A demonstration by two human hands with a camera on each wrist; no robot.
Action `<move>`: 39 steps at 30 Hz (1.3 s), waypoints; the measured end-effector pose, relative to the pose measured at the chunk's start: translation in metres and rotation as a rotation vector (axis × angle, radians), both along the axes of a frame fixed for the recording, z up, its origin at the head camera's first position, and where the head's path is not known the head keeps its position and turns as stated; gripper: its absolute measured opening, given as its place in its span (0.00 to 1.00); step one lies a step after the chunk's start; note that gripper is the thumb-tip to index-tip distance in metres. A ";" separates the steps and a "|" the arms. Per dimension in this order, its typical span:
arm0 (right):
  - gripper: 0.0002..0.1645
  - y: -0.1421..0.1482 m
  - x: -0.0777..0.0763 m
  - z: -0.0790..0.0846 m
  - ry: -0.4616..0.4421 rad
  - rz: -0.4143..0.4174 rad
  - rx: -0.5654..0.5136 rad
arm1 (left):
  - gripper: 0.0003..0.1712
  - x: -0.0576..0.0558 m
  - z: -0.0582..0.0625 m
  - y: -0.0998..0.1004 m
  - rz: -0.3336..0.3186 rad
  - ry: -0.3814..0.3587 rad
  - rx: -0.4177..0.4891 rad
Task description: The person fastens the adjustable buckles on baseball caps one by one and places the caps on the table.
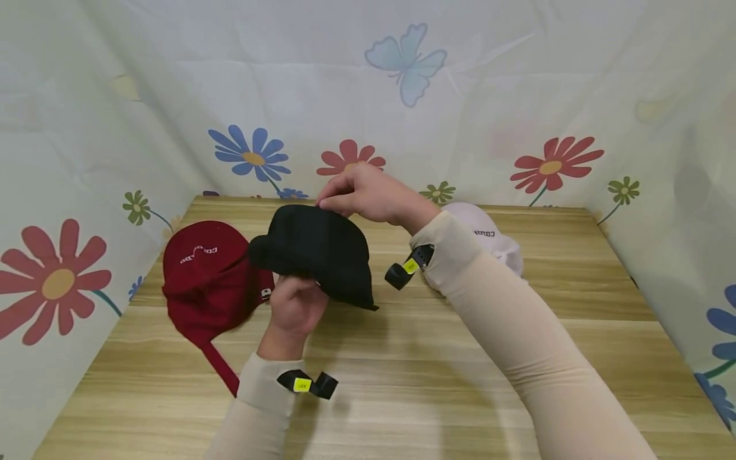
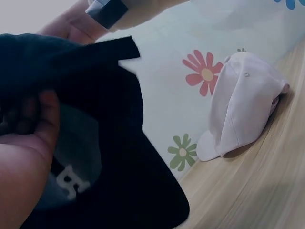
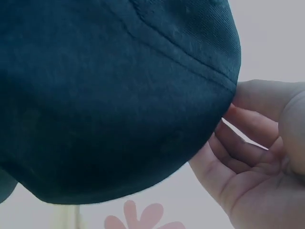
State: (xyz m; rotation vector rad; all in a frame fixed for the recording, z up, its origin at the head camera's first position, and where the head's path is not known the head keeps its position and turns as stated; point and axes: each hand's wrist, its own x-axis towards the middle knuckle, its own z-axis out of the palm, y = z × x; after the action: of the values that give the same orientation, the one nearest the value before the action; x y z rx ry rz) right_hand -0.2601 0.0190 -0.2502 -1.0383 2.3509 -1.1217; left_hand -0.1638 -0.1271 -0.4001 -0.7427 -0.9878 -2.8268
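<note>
A black cap (image 1: 322, 246) is held above the wooden table in the head view. From below, my left hand (image 1: 298, 303) grips it, with the fingers up inside the cap. The left wrist view shows the curled fingers (image 2: 45, 114) against the cap's inside, near a pale letter-like mark (image 2: 71, 183). At the top of the crown, my right hand (image 1: 368, 191) pinches the fabric. In the right wrist view, the thumb and fingertips of that hand (image 3: 252, 176) meet the edge of the dark cap (image 3: 119, 105); some fingertips are hidden behind it.
To the left lies a dark red cap (image 1: 207, 281), its strap (image 1: 221, 367) trailing toward the front. A pale pinkish-white cap (image 2: 245, 105) sits on the right, partly behind my right forearm in the head view. Flower-printed cloth (image 1: 322, 83) walls in the wooden table (image 1: 391, 396).
</note>
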 end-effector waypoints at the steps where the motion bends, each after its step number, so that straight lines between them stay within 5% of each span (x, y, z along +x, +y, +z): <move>1: 0.11 0.002 0.001 0.003 0.024 -0.012 0.002 | 0.20 0.000 -0.001 0.000 -0.003 -0.002 0.010; 7: 0.10 0.011 -0.008 0.010 0.133 -0.032 0.013 | 0.15 -0.008 -0.008 -0.006 -0.064 -0.031 0.133; 10: 0.08 0.017 -0.019 0.008 0.201 -0.049 0.022 | 0.22 -0.014 -0.009 -0.010 -0.053 -0.149 0.184; 14: 0.05 0.023 -0.025 0.007 0.283 -0.081 0.053 | 0.21 -0.021 -0.008 -0.013 0.060 -0.336 0.185; 23: 0.07 0.033 -0.026 -0.010 0.461 -0.132 0.220 | 0.02 -0.046 -0.014 -0.010 0.270 -0.579 -0.099; 30: 0.08 0.041 -0.031 -0.037 0.493 -0.128 0.270 | 0.03 -0.065 -0.037 -0.008 0.322 -0.709 -0.177; 39: 0.08 0.049 -0.032 -0.061 0.456 -0.074 0.267 | 0.10 -0.072 -0.057 -0.007 0.336 -0.804 -0.375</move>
State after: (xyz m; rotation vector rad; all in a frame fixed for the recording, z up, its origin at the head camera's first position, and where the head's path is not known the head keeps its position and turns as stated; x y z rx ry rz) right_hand -0.2926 0.0680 -0.3113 -1.2139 2.8112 -0.6104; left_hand -0.2353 -0.1339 -0.4574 0.5855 -1.5645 -2.6461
